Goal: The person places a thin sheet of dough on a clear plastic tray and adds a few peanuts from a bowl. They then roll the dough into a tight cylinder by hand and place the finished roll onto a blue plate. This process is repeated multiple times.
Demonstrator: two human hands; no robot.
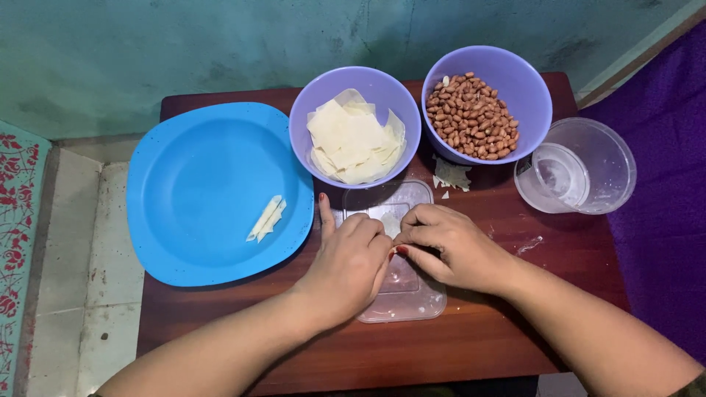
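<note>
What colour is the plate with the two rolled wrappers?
Bright blue plate, seen in the head view.

plate [198,176]: showing bright blue | two bowls [309,110] [529,81]: showing lavender | wrappers [354,141]: showing pale cream | peanuts [471,116]: showing reddish brown | table [478,331]: showing dark red-brown wood grain | wall [220,44]: showing mottled teal | cloth [669,184]: showing purple | mat [18,220]: showing a red floral pattern on teal

A dark wooden bench [471,345] stood against a worn teal wall [184,44]; pale stained floor tiles [103,294] lay left, purple cloth [665,220] right.
</note>
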